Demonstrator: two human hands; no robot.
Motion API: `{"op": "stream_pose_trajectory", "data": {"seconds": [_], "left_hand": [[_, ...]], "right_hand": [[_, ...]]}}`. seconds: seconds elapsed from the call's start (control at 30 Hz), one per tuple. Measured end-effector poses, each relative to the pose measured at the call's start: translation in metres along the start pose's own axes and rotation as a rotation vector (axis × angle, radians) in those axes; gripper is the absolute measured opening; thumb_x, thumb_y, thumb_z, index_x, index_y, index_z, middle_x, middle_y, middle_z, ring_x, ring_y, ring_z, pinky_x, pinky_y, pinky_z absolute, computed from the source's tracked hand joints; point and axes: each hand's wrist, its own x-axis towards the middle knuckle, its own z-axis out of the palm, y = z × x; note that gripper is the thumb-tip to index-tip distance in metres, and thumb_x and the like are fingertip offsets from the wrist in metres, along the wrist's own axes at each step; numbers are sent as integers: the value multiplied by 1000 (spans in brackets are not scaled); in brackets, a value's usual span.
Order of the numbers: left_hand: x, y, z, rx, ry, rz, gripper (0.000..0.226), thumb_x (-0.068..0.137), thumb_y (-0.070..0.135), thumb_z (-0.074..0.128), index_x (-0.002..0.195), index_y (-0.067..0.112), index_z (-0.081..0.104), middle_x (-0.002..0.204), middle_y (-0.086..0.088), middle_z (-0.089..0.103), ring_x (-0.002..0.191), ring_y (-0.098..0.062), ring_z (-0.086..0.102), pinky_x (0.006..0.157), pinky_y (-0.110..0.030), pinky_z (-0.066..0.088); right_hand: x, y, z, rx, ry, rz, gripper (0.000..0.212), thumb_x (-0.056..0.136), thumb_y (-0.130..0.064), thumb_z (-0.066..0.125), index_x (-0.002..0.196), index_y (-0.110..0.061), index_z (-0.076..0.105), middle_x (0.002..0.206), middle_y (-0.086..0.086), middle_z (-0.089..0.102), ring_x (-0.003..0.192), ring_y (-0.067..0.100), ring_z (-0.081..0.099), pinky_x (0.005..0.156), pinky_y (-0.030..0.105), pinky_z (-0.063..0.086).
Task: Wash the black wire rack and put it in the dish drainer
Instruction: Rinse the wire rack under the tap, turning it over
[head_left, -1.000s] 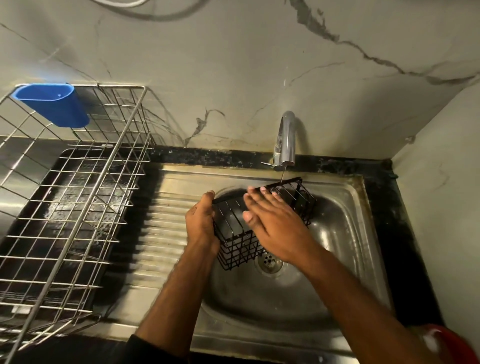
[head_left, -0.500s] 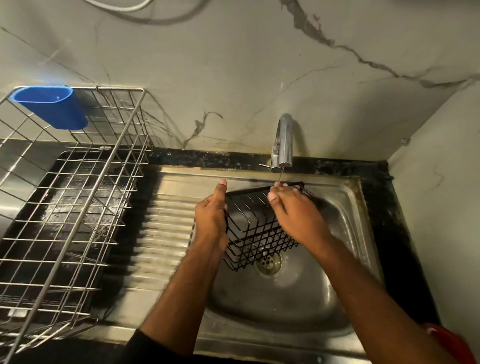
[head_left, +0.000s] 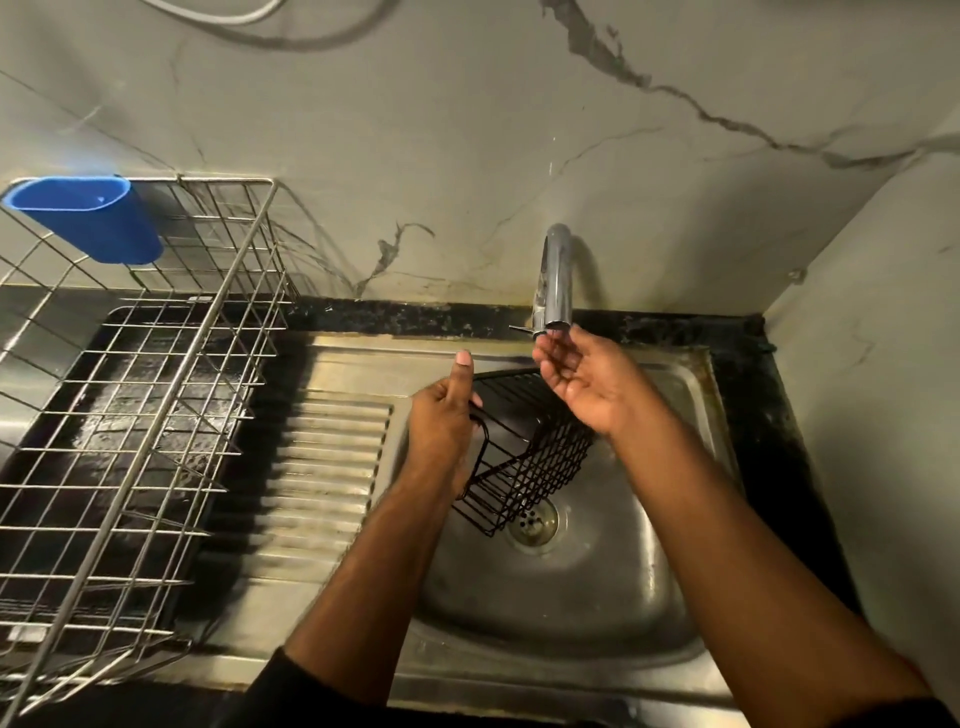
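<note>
Rack (head_left: 524, 447) gripped by left hand (head_left: 441, 426); right hand (head_left: 582, 384) above.

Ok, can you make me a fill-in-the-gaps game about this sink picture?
1. The left hand holds the black wire rack over the ____.
2. The right hand is cupped, palm up, just under the ____.
3. The cup hanging on the dish drainer is coloured ____.
4. The dish drainer stands on the person's ____ side of the basin.

Missing words: sink; tap; blue; left
</note>
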Motion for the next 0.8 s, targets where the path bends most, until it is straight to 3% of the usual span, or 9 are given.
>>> {"op": "stream_pose_trajectory", "data": {"seconds": [0.2,0.4,0.53,0.7,0.8], "left_hand": [[4,0,0,55,-143,76,41,103,41,52,75,12,59,56,6,54,49,-6,44,48,-18,39],[5,-1,6,157,-247,78,33,108,29,47,86,9,59,56,4,54,44,-5,46,41,-15,35],[11,-2,13,213,-235,10,33,109,30,44,89,7,57,61,-7,56,41,-9,50,42,-21,40],[9,-4,14,213,-220,-65,32,109,30,43,92,7,58,54,-6,65,38,-12,56,40,-22,44],[11,-9,17,133,-203,-129,35,110,32,41,88,9,57,54,-7,67,40,-14,60,41,-23,46]], "right_hand": [[14,-12,26,99,-9,69,24,98,-4,38,93,-4,62,71,8,61,50,10,57,45,18,47],[11,-12,22,68,9,109,30,103,-11,35,84,-7,58,62,5,61,44,11,59,42,15,44],[7,-9,19,31,-32,138,28,100,-9,40,80,-10,59,60,3,60,45,10,56,40,16,42],[-2,-11,23,41,2,104,27,102,-7,39,83,-8,59,66,4,59,48,9,58,42,16,45],[-23,-8,22,-274,-84,6,25,104,-12,44,92,-3,64,79,8,66,60,11,65,52,19,53]]}}
